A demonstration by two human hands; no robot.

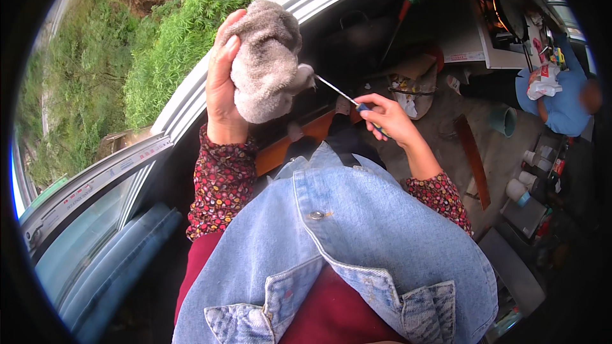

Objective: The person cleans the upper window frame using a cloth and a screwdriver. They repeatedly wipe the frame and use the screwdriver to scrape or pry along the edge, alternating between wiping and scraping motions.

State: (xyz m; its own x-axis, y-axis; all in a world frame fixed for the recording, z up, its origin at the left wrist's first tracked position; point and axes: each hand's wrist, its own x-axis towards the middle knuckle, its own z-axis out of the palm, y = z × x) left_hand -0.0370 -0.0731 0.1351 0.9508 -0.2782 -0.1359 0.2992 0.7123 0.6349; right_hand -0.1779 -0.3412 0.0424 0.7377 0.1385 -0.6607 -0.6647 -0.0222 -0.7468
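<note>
My left hand (223, 83) is raised by the window and wrapped round a bunched-up grey cloth (268, 64). The cloth looks thick and fluffy, and it hides most of my fingertips. In my right hand (395, 122) is a screwdriver (336, 90) with a thin metal shaft and a dark blue handle. Its shaft points up and to the left. The far end meets a twisted corner of the cloth, and whether it is tucked into the fabric or only touches it I cannot tell.
A white sliding window frame (185, 99) runs diagonally on the left, with green plants (185, 44) outside. At the right are a person in a blue shirt (567, 102), a bucket (503, 121) and a brown board (472, 162). An open bag (413, 89) lies on the floor.
</note>
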